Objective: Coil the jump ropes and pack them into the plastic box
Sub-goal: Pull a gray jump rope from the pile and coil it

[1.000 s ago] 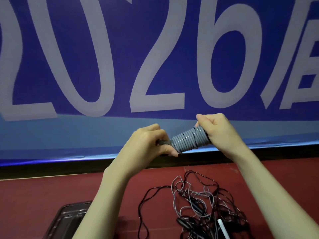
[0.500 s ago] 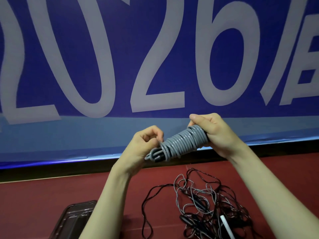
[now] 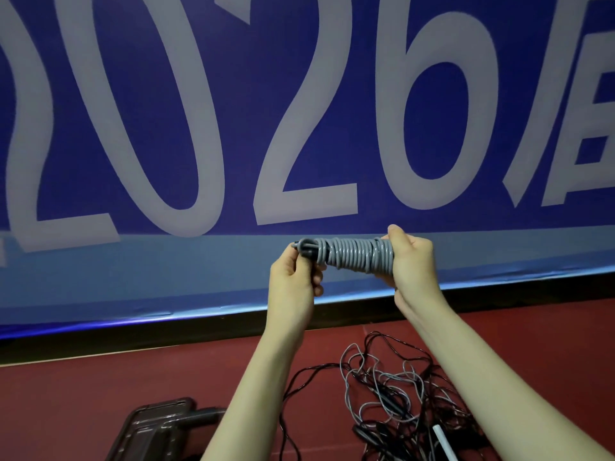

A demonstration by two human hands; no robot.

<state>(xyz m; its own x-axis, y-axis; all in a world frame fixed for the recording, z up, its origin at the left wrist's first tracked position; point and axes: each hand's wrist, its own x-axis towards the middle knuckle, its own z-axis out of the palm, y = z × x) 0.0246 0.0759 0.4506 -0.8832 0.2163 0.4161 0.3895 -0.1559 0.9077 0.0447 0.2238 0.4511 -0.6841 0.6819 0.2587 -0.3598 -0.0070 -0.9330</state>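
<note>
We hold the coiled grey rope (image 3: pixel 354 257) up between both hands, its long axis level: right hand (image 3: pixel 411 261) wrapped round one end, left hand (image 3: pixel 294 277) fingers pinching the other. The plastic box (image 3: pixel 156 430) sits low-left, nearer our left hand.

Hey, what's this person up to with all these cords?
A person is winding up jump ropes. Both hands hold one grey jump rope coiled into a tight bundle at chest height: the right hand wraps round one end, the left hand pinches the dark handle end. A tangled pile of black and grey ropes lies uncoiled on the red floor. The dark plastic box sits at lower left; what it holds is unclear.
</note>
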